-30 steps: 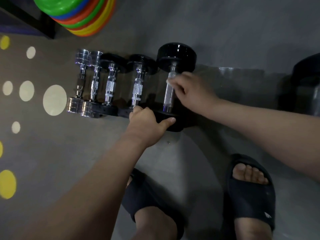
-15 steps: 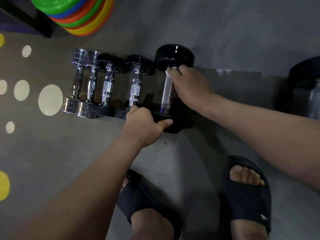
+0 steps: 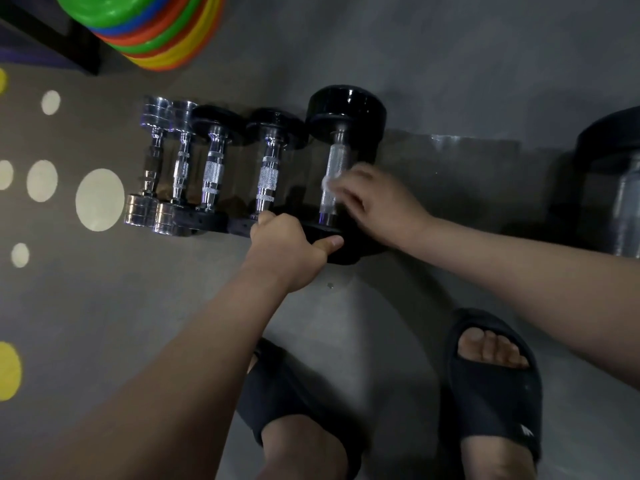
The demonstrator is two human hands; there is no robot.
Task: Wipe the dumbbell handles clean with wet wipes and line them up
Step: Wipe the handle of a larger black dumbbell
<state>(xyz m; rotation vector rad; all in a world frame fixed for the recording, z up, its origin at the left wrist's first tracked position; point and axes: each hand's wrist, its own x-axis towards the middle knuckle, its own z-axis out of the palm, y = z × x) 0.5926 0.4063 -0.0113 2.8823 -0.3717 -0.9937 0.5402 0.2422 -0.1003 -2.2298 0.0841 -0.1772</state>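
Several dumbbells lie side by side on the grey floor. The largest, a black dumbbell (image 3: 346,109) at the right end of the row, has a chrome handle (image 3: 334,164). My right hand (image 3: 377,206) holds a white wet wipe (image 3: 327,183) against the lower half of that handle; the hand is blurred. My left hand (image 3: 289,251) grips the near black head of this dumbbell, thumb stretched along it. Left of it lie two smaller black-headed dumbbells (image 3: 268,168) and two all-chrome dumbbells (image 3: 156,161).
A stack of coloured discs (image 3: 152,29) sits at the top left beside a dark frame. Another large dark dumbbell (image 3: 613,174) lies at the right edge. My feet in black slides (image 3: 491,393) stand close below the row. Pale and yellow dots mark the floor at left.
My right hand slid the wipe from the far end of the big dumbbell's handle down toward the near end. My left hand kept its grip on the near head.
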